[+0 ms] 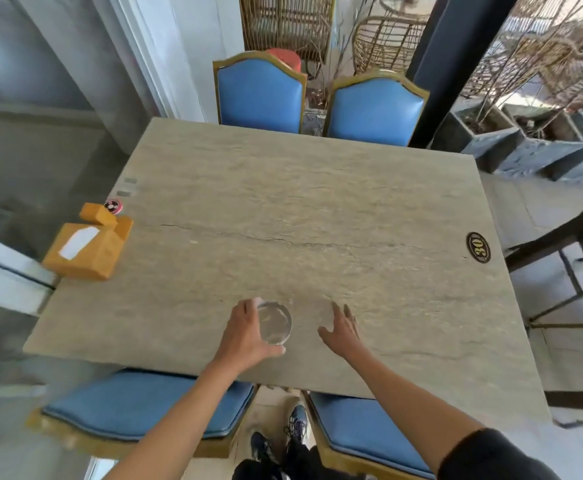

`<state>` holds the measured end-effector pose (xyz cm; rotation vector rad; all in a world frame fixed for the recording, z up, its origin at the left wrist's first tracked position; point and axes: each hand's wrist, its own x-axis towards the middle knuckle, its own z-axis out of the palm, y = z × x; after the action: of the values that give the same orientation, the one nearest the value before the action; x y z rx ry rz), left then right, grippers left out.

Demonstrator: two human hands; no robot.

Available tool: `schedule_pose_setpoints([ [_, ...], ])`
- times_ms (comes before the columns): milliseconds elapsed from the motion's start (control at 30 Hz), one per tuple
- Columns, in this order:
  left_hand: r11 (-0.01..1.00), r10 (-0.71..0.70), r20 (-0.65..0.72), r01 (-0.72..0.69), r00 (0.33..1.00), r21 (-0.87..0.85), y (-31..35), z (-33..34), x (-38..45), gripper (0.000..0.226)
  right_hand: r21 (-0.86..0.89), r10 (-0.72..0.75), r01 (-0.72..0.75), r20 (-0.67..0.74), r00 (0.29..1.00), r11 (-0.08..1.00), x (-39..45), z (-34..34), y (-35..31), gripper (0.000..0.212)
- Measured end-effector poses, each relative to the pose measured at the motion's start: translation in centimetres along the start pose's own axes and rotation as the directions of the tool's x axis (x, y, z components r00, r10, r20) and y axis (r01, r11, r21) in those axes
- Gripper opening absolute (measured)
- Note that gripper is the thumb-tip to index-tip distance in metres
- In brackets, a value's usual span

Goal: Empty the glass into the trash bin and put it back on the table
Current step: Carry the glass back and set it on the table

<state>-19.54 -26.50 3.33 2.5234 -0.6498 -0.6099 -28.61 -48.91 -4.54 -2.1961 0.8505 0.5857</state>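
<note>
One glass (273,323), one orange box (87,245) and four blue chairs (260,95) surround one table (283,209). Left hand (245,332) curls around the glass; right hand (342,329) hovers beside it, fingers spread, holding nothing.

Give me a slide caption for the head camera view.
Left hand grips a clear glass on the stone table; right hand hovers open.
</note>
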Motion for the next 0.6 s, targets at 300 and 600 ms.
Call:
schedule_pose_setpoints([
  [300,0.999,0.008,-0.038,-0.009,0.999,-0.039,-0.6,0.1,9.9,0.112,-0.131,0.031,-0.040,-0.075,0.997,0.991,8.1,-0.6,-1.5,0.081],
  [600,0.996,0.084,-0.038,-0.085,0.996,-0.016,-2.3,1.5,16.6,0.100,-0.036,0.114,-0.129,-0.278,0.954,0.991,12.7,0.7,-3.9,0.063],
])
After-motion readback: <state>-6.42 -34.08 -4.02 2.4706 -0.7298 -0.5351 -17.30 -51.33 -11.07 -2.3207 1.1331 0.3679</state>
